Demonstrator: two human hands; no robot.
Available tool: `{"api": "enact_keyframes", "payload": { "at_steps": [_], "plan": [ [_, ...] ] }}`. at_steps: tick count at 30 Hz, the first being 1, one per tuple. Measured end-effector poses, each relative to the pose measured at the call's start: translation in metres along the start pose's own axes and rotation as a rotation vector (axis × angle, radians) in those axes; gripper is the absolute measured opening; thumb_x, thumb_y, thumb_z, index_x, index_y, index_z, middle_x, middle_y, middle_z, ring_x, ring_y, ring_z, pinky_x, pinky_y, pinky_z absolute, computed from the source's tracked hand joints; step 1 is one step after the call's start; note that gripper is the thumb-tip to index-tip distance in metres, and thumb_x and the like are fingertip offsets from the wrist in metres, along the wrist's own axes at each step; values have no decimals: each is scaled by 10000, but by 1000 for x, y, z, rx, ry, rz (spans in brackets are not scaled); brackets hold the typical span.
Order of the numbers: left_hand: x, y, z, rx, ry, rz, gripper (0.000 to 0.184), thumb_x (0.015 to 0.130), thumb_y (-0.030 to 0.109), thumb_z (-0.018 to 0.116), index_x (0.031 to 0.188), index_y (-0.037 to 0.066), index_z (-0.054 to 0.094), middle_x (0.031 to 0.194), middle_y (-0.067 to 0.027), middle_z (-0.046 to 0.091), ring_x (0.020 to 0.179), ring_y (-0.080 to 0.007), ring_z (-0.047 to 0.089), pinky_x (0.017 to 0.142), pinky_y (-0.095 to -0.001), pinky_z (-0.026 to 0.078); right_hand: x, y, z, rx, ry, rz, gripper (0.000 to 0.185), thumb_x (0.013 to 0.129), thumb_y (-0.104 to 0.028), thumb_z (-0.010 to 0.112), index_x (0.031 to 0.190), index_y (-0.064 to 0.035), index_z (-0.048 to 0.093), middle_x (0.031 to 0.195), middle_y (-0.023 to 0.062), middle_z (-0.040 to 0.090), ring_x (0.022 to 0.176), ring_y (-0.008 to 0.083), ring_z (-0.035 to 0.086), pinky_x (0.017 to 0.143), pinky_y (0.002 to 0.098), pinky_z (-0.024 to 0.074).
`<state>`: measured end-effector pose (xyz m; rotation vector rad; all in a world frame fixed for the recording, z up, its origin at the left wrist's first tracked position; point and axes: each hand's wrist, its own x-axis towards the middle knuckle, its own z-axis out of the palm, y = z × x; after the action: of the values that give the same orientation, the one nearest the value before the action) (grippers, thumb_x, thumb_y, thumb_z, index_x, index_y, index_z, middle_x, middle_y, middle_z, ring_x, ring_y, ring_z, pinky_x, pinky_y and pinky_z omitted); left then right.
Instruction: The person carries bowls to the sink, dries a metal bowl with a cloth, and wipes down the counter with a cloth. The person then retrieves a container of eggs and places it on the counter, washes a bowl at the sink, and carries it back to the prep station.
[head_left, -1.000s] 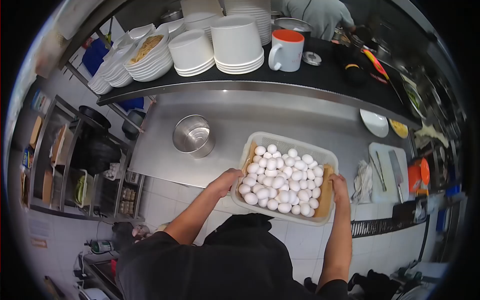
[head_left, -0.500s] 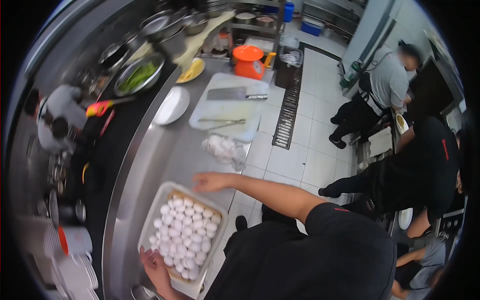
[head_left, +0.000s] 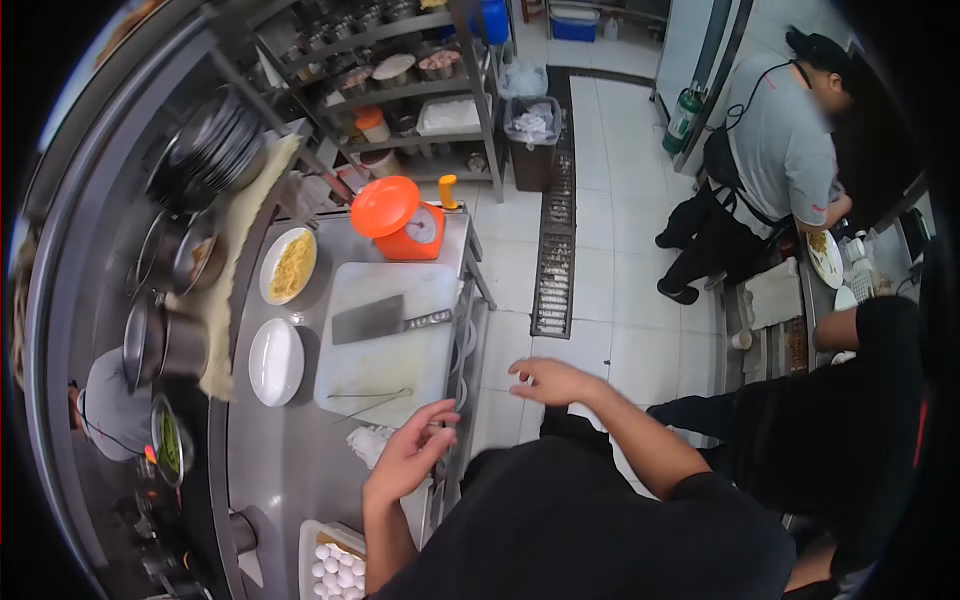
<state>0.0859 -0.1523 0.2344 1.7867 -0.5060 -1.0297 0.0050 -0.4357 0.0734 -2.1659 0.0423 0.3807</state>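
Note:
My left hand (head_left: 410, 455) is over the near edge of the steel counter (head_left: 250, 480), holding nothing, its fingers apart and lightly bent. Farther right, my right hand (head_left: 555, 382) hangs in the air above the floor, open. A white cutting board (head_left: 400, 285) lies just beyond my left hand, with a cleaver (head_left: 368, 320) and a thin metal utensil (head_left: 375, 398) on it. Partly hidden behind the left hand is a crumpled white cloth or bag (head_left: 368, 445). White eggs (head_left: 338, 572) fill a tray (head_left: 308, 545) at the bottom, cut off by the frame and my left forearm.
An orange scale (head_left: 400, 215), a white oval dish (head_left: 275, 362) and a dish of yellow food (head_left: 290, 265) stand on the counter. Shelving (head_left: 400, 95) and a bin (head_left: 533, 160) are beyond. Co-workers (head_left: 770, 150) stand at right; another person (head_left: 110, 405) is at left.
Both hands have moved away from the egg tray, the left up toward the cutting board, the right out over the floor. The view has turned, bringing the board, scale and shelving closer to the middle.

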Motion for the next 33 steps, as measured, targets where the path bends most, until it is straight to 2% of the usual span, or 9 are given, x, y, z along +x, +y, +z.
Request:
{"api": "enact_keyframes", "payload": {
  "at_steps": [5, 9, 13, 16, 19, 22, 25, 26, 33],
  "plan": [
    [108, -22, 6, 411, -240, -162, 410, 990, 188, 614, 1375, 61, 558, 1173, -79, 676, 980, -172, 645, 822, -328, 517, 15, 68, -125, 86, 90, 164, 497, 944, -365, 648, 1292, -16, 589, 1106, 182, 683, 965, 316, 667, 846, 407, 531],
    [189, -46, 0, 823, -171, -328, 213, 999, 219, 544, 1120, 94, 667, 980, -168, 718, 931, -357, 684, 811, -430, 527, 45, 142, -189, 71, 210, 248, 469, 932, -333, 652, 1280, -24, 598, 1096, 184, 675, 965, 329, 665, 843, 416, 529],
    [296, -21, 6, 648, -197, -474, 189, 949, 199, 559, 1084, 117, 663, 1027, -194, 711, 1015, -390, 665, 860, -471, 529, 69, 220, -246, -148, 126, 448, 410, 928, -349, 626, 1188, -31, 640, 1111, 182, 687, 1071, 375, 643, 905, 467, 516],
    [384, -32, -5, 506, -68, -452, 175, 942, 184, 565, 1078, 119, 654, 1006, -194, 713, 1001, -404, 667, 835, -488, 529, 54, 293, -269, -199, 0, 696, 306, 916, -279, 625, 1086, -26, 650, 965, 170, 702, 932, 363, 667, 846, 465, 526],
    [513, -5, -20, 644, -82, -480, 181, 914, 135, 570, 1071, 98, 652, 924, -172, 720, 903, -366, 697, 786, -441, 540, 45, 319, -351, 298, -62, 804, 151, 875, -97, 618, 999, -21, 661, 831, 120, 695, 766, 250, 668, 713, 388, 531],
    [595, -16, -58, 399, -316, -503, 209, 872, 138, 616, 1069, 79, 653, 825, -114, 691, 798, -273, 682, 734, -382, 525, 86, 287, -429, 658, 11, 961, 143, 835, -16, 624, 975, -22, 653, 782, 86, 670, 719, 174, 629, 638, 337, 496],
    [715, 160, -55, 367, -417, -901, 255, 830, 161, 670, 1067, 67, 654, 781, -45, 629, 768, -157, 605, 713, -322, 487, 117, 327, -475, 777, 177, 968, 163, 820, -40, 674, 980, -21, 648, 757, 84, 667, 694, 158, 621, 599, 329, 469],
    [733, 102, -68, 383, -463, -631, 316, 819, 197, 716, 1091, 55, 642, 865, -26, 636, 829, -110, 577, 735, -303, 462, 130, 341, -498, 820, 224, 988, 192, 813, -71, 699, 989, -24, 639, 731, 61, 650, 659, 145, 597, 574, 315, 442],
    [983, 203, -54, 208, -458, -896, 380, 863, 207, 711, 1174, 14, 612, 1007, 8, 626, 905, -84, 552, 831, -283, 457, 211, 474, -678, 702, 183, 897, 228, 798, -79, 709, 1004, -27, 625, 712, 54, 644, 625, 147, 592, 545, 321, 445]
  ]
}}
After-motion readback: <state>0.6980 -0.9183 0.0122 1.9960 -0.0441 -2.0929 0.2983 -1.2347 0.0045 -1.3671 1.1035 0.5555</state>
